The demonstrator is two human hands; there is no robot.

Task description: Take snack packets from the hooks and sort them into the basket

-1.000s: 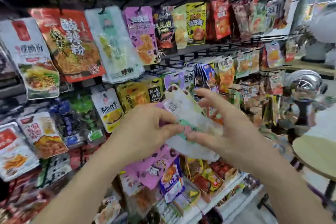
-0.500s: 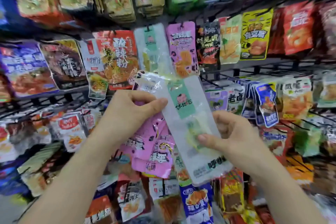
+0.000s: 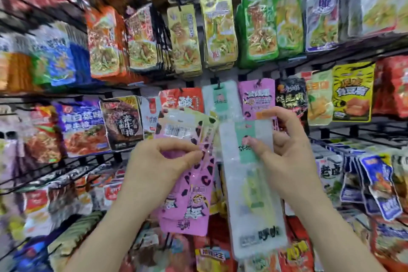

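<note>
My left hand (image 3: 159, 165) pinches a fanned stack of pink snack packets (image 3: 187, 194) with a tiger cartoon, held in front of the rack. My right hand (image 3: 287, 157) grips a long clear packet with a mint-green label (image 3: 249, 174), thumb on its front, fingers behind its top. The two handfuls hang side by side, almost touching. Right behind them a matching clear mint-label packet (image 3: 218, 101) and a matching pink packet (image 3: 257, 99) hang on hooks. No basket is in view.
Wire hook racks fill the whole view with rows of packets: gold and green ones (image 3: 218, 28) above, a yellow tiger-print packet (image 3: 351, 93) at right, dark and blue packets (image 3: 123, 121) at left, blue packets (image 3: 379, 183) at lower right. Black hook rods (image 3: 66, 170) stick out toward me.
The camera has tilted upward, bringing higher rows into view. My right hand slid from the clear packet's middle up to its top. The pink stack is fanned wider in my left hand.
</note>
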